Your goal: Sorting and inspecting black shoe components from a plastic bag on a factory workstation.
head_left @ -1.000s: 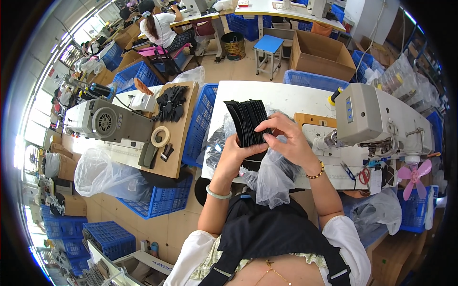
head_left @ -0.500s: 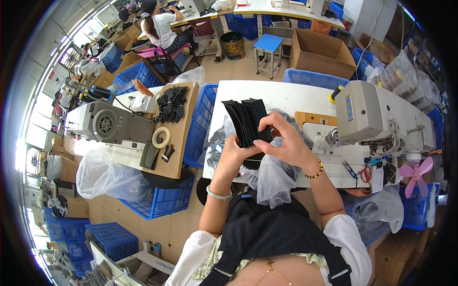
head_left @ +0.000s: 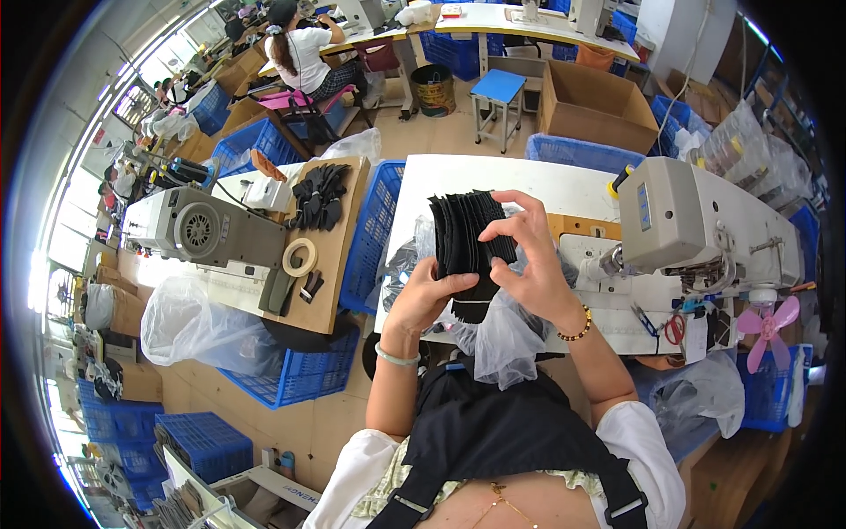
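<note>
Black fabric stack (head_left: 467, 242), lower end hidden behind both hands (head_left: 485, 278).

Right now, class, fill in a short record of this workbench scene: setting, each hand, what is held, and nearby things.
setting: sewing workshop, white table
left hand: grips the lower end of the stack of black fabric pieces
right hand: holds the stack's right side, fingers over its top
under the hands: clear plastic bag
to the right: sewing machine, pink fan
to the left: blue crate, tape roll
</note>
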`<state>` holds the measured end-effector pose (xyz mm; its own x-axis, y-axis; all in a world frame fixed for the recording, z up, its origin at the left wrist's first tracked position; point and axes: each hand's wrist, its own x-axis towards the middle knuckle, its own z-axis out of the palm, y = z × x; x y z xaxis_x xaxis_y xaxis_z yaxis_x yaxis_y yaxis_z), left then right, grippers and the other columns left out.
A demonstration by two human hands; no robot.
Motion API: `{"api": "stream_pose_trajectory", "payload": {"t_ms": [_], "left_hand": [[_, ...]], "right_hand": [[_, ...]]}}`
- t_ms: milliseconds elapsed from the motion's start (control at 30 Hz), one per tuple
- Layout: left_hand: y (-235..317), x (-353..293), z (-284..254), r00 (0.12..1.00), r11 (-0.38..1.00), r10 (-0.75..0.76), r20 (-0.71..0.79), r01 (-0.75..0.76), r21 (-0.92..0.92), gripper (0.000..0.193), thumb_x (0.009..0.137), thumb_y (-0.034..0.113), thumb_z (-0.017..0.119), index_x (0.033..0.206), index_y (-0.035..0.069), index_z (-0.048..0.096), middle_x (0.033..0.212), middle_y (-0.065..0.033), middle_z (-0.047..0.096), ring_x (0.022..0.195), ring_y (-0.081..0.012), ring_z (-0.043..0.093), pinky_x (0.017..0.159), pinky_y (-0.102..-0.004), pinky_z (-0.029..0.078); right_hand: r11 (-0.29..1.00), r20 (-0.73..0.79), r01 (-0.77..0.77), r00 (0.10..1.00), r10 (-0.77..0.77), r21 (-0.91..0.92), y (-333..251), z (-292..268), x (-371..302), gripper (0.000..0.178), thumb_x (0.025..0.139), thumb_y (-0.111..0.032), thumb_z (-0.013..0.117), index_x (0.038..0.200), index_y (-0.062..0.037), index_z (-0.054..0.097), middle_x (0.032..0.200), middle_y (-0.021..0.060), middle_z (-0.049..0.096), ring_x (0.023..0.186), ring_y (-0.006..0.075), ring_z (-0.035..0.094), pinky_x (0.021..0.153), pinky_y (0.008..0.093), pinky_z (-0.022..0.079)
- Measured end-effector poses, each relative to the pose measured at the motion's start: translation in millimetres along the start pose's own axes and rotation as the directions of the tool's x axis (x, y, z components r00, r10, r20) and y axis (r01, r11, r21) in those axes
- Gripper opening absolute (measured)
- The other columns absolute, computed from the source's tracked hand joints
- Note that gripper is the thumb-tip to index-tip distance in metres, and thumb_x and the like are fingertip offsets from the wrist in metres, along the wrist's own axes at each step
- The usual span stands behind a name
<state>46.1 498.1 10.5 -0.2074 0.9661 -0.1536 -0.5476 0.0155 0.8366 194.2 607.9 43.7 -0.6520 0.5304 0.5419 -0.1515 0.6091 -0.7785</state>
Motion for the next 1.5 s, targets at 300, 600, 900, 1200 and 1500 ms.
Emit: {"api": "stream_pose_trajectory", "payload": {"t_ms": [300, 600, 900, 1200, 1500], "left_hand": [[2, -3, 3, 1.000, 0.999, -0.024, 0.003, 0.024, -0.032, 0.030, 0.077, -0.001, 0.067, 0.103, -0.008, 0.055, 0.097, -0.0128, 0.063, 0.086, -0.0166, 0.063, 0.075, -0.0271, 0.051], [4, -4, 6, 0.999, 1.000, -0.005, 0.040, 0.004, 0.026, 0.031, 0.076, 0.001, 0.069, 0.104, -0.007, 0.057, 0.097, -0.0103, 0.063, 0.085, -0.0134, 0.062, 0.076, -0.0266, 0.050], [-3, -1, 1, 0.999, 0.994, 0.022, 0.039, -0.026, 0.102, 0.029, 0.074, 0.001, 0.069, 0.101, -0.005, 0.058, 0.093, -0.0084, 0.063, 0.080, -0.0122, 0.062, 0.071, -0.0249, 0.051], [-2, -2, 7, 0.998, 0.996, 0.043, 0.036, -0.046, 0.078, 0.028, 0.074, 0.002, 0.069, 0.099, -0.005, 0.059, 0.092, -0.0056, 0.063, 0.080, -0.0104, 0.060, 0.072, -0.0237, 0.049], [-13, 5, -2, 0.997, 0.946, 0.057, -0.051, -0.038, 0.322, 0.023, 0.071, 0.009, 0.070, 0.088, -0.003, 0.061, 0.078, -0.0014, 0.060, 0.071, -0.0059, 0.053, 0.060, -0.0214, 0.041]], "right_hand": [[1.000, 0.072, -0.002, 0.997, 0.000, 0.020, 6, 0, -3, 0.028, 0.066, -0.001, 0.056, 0.093, -0.0082, 0.061, 0.113, 0.0082, 0.046, 0.108, 0.0216, 0.044, 0.089, 0.0327, 0.037], [1.000, 0.151, 0.013, 0.988, -0.014, 0.010, 7, -5, 3, 0.022, 0.066, -0.002, 0.057, 0.087, -0.0053, 0.056, 0.108, 0.0083, 0.045, 0.096, 0.0195, 0.049, 0.084, 0.0313, 0.040], [0.974, 0.113, 0.115, 0.989, -0.095, -0.194, 6, 5, -1, 0.033, 0.070, -0.025, 0.076, 0.088, -0.0081, 0.053, 0.105, 0.0065, 0.043, 0.084, 0.0190, 0.051, 0.065, 0.0280, 0.046], [0.995, 0.107, 0.037, 0.994, -0.027, -0.095, -4, 4, 0, 0.031, 0.069, -0.018, 0.074, 0.089, -0.0082, 0.052, 0.105, 0.0081, 0.043, 0.083, 0.0234, 0.052, 0.067, 0.0324, 0.049], [0.971, 0.068, 0.135, 0.990, -0.124, -0.200, 1, 7, -2, 0.040, 0.066, -0.008, 0.063, 0.106, -0.0157, 0.061, 0.109, 0.0066, 0.045, 0.076, 0.0170, 0.051, 0.062, 0.0268, 0.047]]}}
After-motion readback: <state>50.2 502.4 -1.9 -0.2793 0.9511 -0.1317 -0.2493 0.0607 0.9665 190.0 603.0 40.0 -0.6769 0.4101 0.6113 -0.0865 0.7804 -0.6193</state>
